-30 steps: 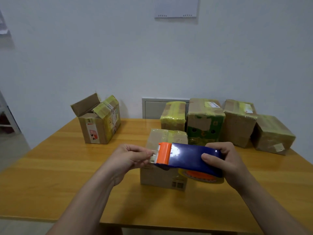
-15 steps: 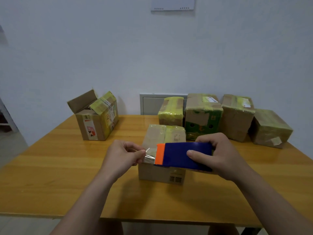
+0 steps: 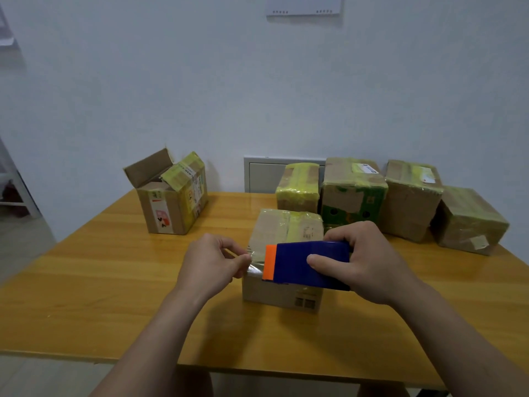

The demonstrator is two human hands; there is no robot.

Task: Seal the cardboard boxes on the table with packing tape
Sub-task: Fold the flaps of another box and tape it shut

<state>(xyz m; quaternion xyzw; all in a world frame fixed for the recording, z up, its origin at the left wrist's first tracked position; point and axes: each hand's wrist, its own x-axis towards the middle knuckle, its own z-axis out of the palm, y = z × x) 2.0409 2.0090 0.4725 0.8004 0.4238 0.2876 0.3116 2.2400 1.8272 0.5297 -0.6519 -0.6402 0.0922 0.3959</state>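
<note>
— Cardboard first: where's the box (image 3: 286,247) being sealed?
— On the table (image 3: 86,282), directly under both hands, long axis running away from the person.
— The tape dispenser (image 3: 307,265)?
— Lying crosswise over its near end, right hand (image 3: 363,267) wrapped around it.
— And the left hand (image 3: 211,265)?
— Just left of the dispenser, fingers closed, pinching the tape end (image 3: 253,257).

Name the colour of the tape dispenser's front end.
Orange, on a dark blue tape dispenser; head view.
</note>
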